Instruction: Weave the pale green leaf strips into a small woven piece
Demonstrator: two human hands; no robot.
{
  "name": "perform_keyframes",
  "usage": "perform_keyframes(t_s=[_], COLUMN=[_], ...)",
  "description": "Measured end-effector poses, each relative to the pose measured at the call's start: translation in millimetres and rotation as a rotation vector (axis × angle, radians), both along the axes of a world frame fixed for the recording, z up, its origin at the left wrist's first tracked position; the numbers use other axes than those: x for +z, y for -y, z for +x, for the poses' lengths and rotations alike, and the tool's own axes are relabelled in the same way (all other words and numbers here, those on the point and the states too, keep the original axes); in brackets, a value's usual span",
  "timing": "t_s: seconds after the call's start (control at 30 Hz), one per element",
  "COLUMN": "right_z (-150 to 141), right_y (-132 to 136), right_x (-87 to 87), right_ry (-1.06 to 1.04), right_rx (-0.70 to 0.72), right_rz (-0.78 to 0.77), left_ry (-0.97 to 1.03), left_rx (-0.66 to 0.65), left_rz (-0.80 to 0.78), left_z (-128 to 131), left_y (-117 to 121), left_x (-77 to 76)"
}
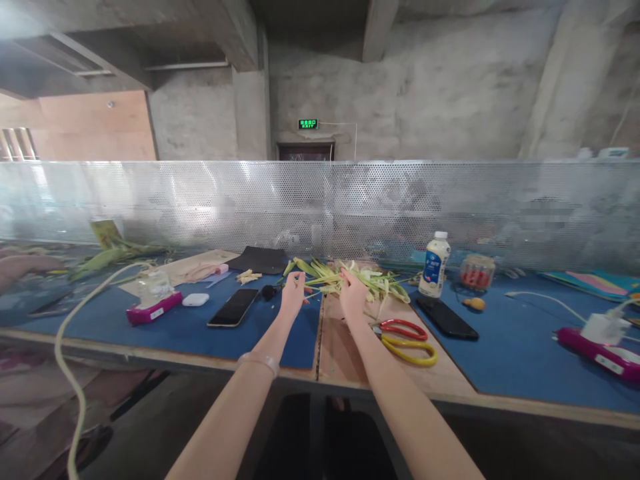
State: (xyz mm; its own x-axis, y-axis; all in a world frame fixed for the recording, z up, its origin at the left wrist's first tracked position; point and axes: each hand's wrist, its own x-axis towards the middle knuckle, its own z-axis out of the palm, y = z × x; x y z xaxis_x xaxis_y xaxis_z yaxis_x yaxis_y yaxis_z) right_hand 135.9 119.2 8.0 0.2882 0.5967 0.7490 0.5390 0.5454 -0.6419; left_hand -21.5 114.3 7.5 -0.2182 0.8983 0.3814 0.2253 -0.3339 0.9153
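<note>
My left hand (293, 291) is closed in a pinch above the blue mat, at the left end of a thin pale green leaf strip (324, 289). The strip, which looks like corn husk, runs across toward my right hand (353, 295), whose fingers are also pinched together. My fingers partly hide its ends. Just behind both hands lies a loose heap of green and whitish leaf strips (386, 285). Scissors (407, 341) with one red and one yellow handle lie on the wooden board (345, 357), right of my right wrist.
A black phone (233, 308), a white case (195, 300) and a purple power strip (155, 309) lie left. On the right are another phone (447, 318), a white bottle (434, 265) and a jar (477, 272). A perforated metal screen (240, 200) stands behind. Another person's arm (25, 267) shows far left.
</note>
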Motion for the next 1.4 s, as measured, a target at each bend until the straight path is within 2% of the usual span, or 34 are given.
perform_keyframes(t_s=[0.13, 0.3, 0.57, 0.93, 1.13, 1.4], right_z=[-0.3, -1.4, 0.0, 1.3, 6.2, 12.5], right_y=[1.3, 4.5, 2.4, 1.8, 9.4, 12.0], right_x=[1.4, 4.4, 1.9, 0.0, 0.9, 2.8], right_ry=[-0.019, 0.003, 0.018, 0.143, 0.309, 0.436], right_rx=[-0.017, -0.005, -0.026, -0.032, -0.019, -0.051], right_rz=[-0.037, -0.014, 0.010, 0.043, 0.016, -0.050], left_ry=[-0.045, -0.095, -0.107, -0.015, -0.060, -0.107], left_rx=[-0.126, -0.190, -0.009, 0.257, 0.333, 0.306], left_rz=[-0.031, -0.010, 0.079, 0.157, 0.185, 0.173], left_z=[1.8, 1.5, -5.4, -9.5, -18.1, -22.4], left_y=[-1.6, 1.7, -3.6, 7.9, 7.1, 10.2], left_x=[-3.7, -4.7, -4.1, 5.8, 5.8, 9.7])
